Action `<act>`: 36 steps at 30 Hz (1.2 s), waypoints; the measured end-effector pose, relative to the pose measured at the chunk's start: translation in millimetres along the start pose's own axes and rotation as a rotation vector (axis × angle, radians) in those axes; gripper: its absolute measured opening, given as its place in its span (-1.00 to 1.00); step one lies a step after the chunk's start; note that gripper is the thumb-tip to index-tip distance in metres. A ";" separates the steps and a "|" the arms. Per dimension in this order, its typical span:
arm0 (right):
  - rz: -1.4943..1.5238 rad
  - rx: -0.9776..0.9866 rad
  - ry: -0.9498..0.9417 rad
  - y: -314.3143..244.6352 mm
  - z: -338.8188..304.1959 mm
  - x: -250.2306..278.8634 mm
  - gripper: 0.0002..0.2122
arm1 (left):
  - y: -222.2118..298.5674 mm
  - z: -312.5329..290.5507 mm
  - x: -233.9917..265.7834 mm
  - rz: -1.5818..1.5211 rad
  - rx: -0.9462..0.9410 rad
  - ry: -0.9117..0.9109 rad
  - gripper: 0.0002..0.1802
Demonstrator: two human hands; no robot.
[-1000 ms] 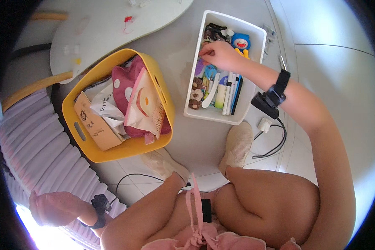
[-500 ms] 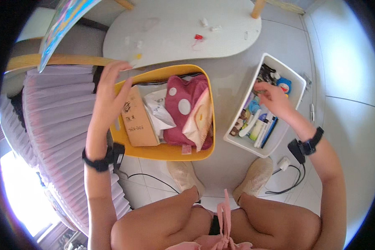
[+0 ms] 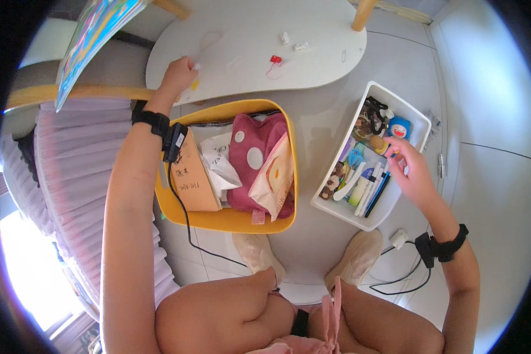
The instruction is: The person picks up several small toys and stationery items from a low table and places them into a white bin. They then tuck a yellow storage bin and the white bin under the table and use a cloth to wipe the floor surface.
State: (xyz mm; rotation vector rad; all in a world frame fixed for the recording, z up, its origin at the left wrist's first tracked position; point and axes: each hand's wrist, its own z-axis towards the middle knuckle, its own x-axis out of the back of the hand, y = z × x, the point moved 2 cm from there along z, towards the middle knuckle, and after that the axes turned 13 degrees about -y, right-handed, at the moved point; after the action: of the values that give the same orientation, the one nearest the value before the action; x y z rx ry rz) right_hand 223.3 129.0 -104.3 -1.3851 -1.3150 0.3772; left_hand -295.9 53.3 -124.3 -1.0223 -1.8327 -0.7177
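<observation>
My left hand (image 3: 180, 76) reaches over the left front part of the white curved board (image 3: 248, 56). Its fingers are bent together around a small whitish thing, mostly hidden, near a small yellow piece (image 3: 194, 85). My right hand (image 3: 410, 168) hovers over the right side of a white bin (image 3: 369, 87), fingers loosely bent and apart, with nothing seen in them. Below those fingers lie a round brown item (image 3: 377, 142), a blue toy with a red mouth (image 3: 399, 128), a white-handled tool (image 3: 349, 182), several pens (image 3: 369, 192) and dark hair ties (image 3: 371, 115).
A yellow bin (image 3: 230, 224) holds a brown envelope (image 3: 197, 180), white paper packets (image 3: 219, 162) and a maroon spotted pouch (image 3: 251, 138). On the board sit a red clip (image 3: 275, 59) and small white pieces (image 3: 301, 46). Cables (image 3: 218, 255) trail from the wristbands. A pleated curtain (image 3: 85, 153) hangs left.
My left hand has moved from above the yellow bin forward onto the board, and its fingers have closed. My right hand has drawn back to the right from inside the white bin.
</observation>
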 end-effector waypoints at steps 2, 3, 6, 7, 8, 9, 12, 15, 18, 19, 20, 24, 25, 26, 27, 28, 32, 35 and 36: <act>0.034 -0.039 0.016 -0.3 -6.7 5.1 -0.67 | 3.0 -1.2 -0.4 -0.067 0.126 -0.038 -0.69; 0.012 -0.033 0.021 -0.7 -9.1 8.1 -0.67 | 8.1 -2.9 2.3 -0.063 0.095 -0.009 -0.69; 0.093 -0.025 0.094 -2.2 -5.8 22.4 -0.68 | 21.5 -20.4 6.3 -1.183 0.059 -0.056 -0.74; 0.062 0.019 0.078 -5.5 0.8 28.0 -0.68 | 24.3 -31.9 10.8 -1.184 0.087 -0.045 -0.74; 0.035 0.043 0.088 -9.7 11.2 34.2 -0.68 | 31.9 -41.3 13.1 -1.501 -0.069 -0.167 -0.73; 0.006 0.069 0.096 -15.7 23.8 39.8 -0.69 | 40.1 -52.1 16.5 -1.817 -0.288 -0.319 -0.71; -0.167 0.119 0.009 -41.2 88.6 48.6 -0.69 | 50.7 -83.1 18.9 -2.015 -0.263 -0.464 -0.75; -0.578 0.239 0.030 -72.2 168.4 35.0 -0.63 | 56.8 -106.6 14.6 -2.204 -0.144 -0.438 -0.77; -0.729 0.235 0.046 -88.1 227.7 4.9 -0.59 | 58.1 -131.4 7.3 -2.230 -0.205 -0.394 -0.79; -0.783 0.134 0.148 -89.2 239.5 -6.8 -0.62 | 56.1 -140.0 4.0 -2.250 -0.173 -0.361 -0.79; -0.824 0.043 0.280 -88.8 245.9 -16.8 -0.65 | 54.3 -148.8 0.1 -2.278 -0.162 -0.338 -0.80; -0.976 0.052 0.306 -83.9 259.7 -38.9 -0.73 | 47.3 -175.3 -17.5 -2.366 -0.098 -0.322 -0.82; -1.030 0.090 0.257 -81.6 262.6 -39.5 -0.77 | 46.1 -179.3 -19.8 -2.357 -0.134 -0.334 -0.83; -1.087 0.106 0.206 -79.4 265.6 -39.3 -0.81 | 43.7 -184.0 -21.8 -2.355 -0.102 -0.315 -0.83; -1.087 0.140 0.215 -77.4 269.0 -37.8 -0.81 | 41.8 -187.1 -22.3 -2.297 -0.100 -0.324 -0.83; -1.105 0.133 0.201 -75.4 273.5 -36.2 -0.81 | 39.8 -188.8 -22.1 -2.246 -0.102 -0.325 -0.83; -1.074 0.078 0.203 -74.2 290.0 -34.9 -0.82 | 36.5 -189.0 -16.6 -2.211 -0.148 -0.342 -0.83; -0.604 0.305 0.268 -86.0 275.5 -24.4 -0.81 | 43.3 -185.6 -14.6 -2.225 -0.143 -0.364 -0.83; -0.621 0.378 0.280 -92.1 262.9 -17.3 -0.81 | 48.7 -185.6 -13.9 -2.243 -0.161 -0.375 -0.84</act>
State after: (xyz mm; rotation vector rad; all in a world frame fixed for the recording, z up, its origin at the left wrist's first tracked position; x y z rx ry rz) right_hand -41.0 217.8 -117.5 -0.6403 -1.2842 0.0018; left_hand -172.0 -75.4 -53.1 1.5204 -2.6456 -1.8423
